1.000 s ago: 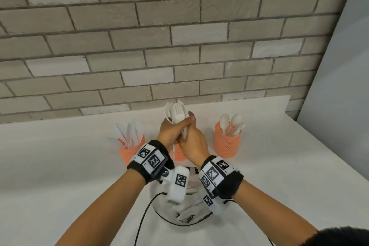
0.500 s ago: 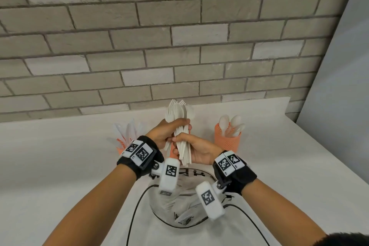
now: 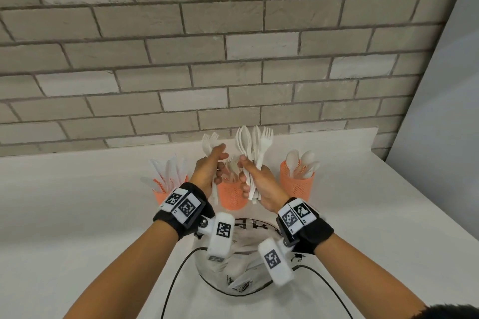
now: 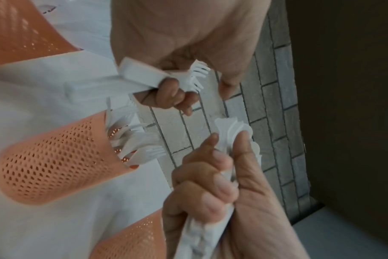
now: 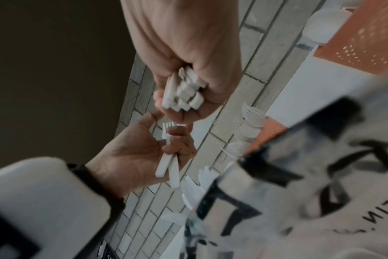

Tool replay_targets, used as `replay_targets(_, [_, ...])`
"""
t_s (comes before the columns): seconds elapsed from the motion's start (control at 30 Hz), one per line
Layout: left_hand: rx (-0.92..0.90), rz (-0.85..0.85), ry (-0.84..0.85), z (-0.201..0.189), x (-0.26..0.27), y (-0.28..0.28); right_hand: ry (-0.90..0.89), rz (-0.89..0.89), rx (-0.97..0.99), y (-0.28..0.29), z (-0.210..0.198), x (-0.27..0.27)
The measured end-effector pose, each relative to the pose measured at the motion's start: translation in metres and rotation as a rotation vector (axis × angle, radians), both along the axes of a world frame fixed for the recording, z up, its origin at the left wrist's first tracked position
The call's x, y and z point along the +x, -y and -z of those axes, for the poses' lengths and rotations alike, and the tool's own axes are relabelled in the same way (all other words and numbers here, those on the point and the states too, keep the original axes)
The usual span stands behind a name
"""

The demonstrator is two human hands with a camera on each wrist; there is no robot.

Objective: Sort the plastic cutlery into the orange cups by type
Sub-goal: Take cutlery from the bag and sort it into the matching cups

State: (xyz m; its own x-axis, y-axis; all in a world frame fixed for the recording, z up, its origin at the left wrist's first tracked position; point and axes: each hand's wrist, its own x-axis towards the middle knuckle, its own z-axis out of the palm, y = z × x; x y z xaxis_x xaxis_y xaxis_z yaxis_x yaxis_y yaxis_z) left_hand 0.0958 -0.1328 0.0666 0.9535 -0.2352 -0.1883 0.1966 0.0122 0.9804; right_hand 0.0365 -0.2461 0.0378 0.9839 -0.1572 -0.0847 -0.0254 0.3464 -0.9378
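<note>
Head view: left hand (image 3: 207,171) fingers grip two white forks (image 3: 208,146); right hand (image 3: 259,181) clutches a white fork bundle (image 3: 255,153).

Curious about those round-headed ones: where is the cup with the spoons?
In the head view, the orange mesh cup of white plastic spoons stands on the white table, rightmost of three, beside the right hand.

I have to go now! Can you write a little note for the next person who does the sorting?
Left hand: holds two forks.
Right hand: grips a mixed bundle of forks and spoons.
Cups: knives in the left cup, forks in the middle cup, spoons in the right cup.
Left to do: drop the forks in the middle cup, sort the bundle, then check the clear bag.
</note>
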Motion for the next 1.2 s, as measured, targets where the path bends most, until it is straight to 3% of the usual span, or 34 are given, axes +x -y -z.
replay_targets(0.17, [0.063,0.073,0.054,0.005,-0.011,0.009,0.004,0.058,0.016,-0.003,0.008,0.002])
replay_targets(0.43, [0.069,0.01,0.086,0.007,-0.014,0.016,0.009,0.052,-0.063,-0.006,0.01,-0.002])
replay_targets(0.77, [-0.058,-0.17,0.132,0.006,-0.014,0.016,0.046,0.035,-0.117,-0.007,0.01,-0.004])
replay_targets(0.9, [0.0,-0.254,0.18,0.01,-0.007,0.011,0.019,0.081,-0.186,-0.005,0.015,-0.001])
replay_targets(1.2, [-0.038,-0.051,0.174,0.009,-0.016,0.01,0.058,0.085,-0.247,-0.006,0.017,-0.003])
